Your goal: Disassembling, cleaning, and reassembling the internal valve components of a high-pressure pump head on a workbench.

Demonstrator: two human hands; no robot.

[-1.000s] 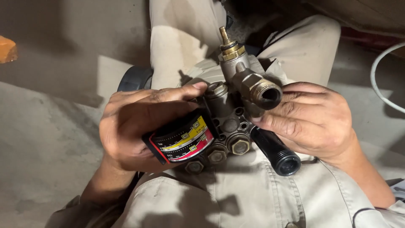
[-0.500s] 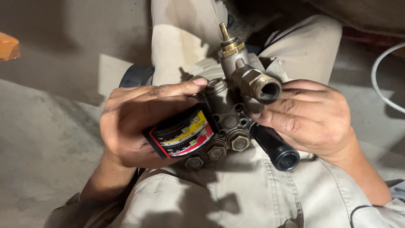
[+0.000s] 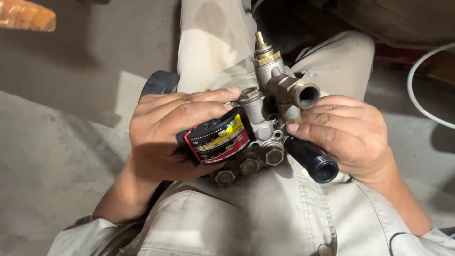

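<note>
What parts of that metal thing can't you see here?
Head view only:
- The left side of the metal pump part is hidden under the left hand.
- Its underside rests on the lap, out of sight.
- The right hand covers where the black tube joins.
- The white cable is cut off by the right edge.
- The orange object is cut off at the top.

Left hand (image 3: 173, 135) and right hand (image 3: 348, 132) grip a grey metal pump head (image 3: 263, 128) over the lap.
</note>
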